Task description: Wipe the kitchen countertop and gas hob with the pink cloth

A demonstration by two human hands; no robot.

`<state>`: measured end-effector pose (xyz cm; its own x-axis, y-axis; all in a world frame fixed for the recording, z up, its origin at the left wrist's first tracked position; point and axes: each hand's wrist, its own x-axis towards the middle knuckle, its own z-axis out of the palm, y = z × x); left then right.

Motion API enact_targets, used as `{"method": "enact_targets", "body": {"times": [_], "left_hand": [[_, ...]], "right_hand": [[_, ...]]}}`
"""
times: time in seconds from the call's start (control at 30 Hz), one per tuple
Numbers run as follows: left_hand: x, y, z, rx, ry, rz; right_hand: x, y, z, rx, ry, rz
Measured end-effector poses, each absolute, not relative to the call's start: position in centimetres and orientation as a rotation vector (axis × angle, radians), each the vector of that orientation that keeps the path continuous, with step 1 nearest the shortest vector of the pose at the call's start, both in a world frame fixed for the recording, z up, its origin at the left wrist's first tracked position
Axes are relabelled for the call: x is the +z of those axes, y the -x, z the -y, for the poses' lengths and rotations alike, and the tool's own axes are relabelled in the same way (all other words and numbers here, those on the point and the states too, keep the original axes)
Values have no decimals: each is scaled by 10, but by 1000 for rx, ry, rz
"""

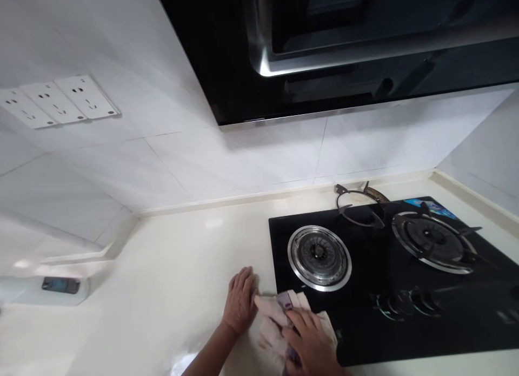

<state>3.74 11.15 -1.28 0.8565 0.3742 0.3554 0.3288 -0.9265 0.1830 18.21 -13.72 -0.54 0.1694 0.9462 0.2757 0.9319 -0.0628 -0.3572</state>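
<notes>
A crumpled whitish cloth (271,317) with a purple patch lies at the near left corner of the black glass hob (365,289). My left hand (240,301) rests flat on the cream counter (174,278), fingers together, touching the cloth's left edge. Pressing down on the cloth from above is my right hand (311,341), fingers curled over it. The left burner (319,256) stands bare, without its pan support.
A loose pan support (359,205) rests at the hob's back edge. The right burner (433,239) has its support on; knobs (405,303) sit at the front. A black range hood (344,46) hangs overhead. Wall sockets (57,101) are at left, a dark phone (60,285) on a ledge.
</notes>
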Motion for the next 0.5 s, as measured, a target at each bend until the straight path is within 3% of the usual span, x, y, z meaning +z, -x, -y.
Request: {"method": "enact_targets", "body": {"times": [0.3, 0.5], "left_hand": [[-12, -41, -112, 570, -2942, -608], [-16, -42, -114, 586, -2930, -577]], "right_hand": [[-46, -258, 298, -399, 2366, 1496], [-45, -261, 344, -445, 2604, 1004]]}}
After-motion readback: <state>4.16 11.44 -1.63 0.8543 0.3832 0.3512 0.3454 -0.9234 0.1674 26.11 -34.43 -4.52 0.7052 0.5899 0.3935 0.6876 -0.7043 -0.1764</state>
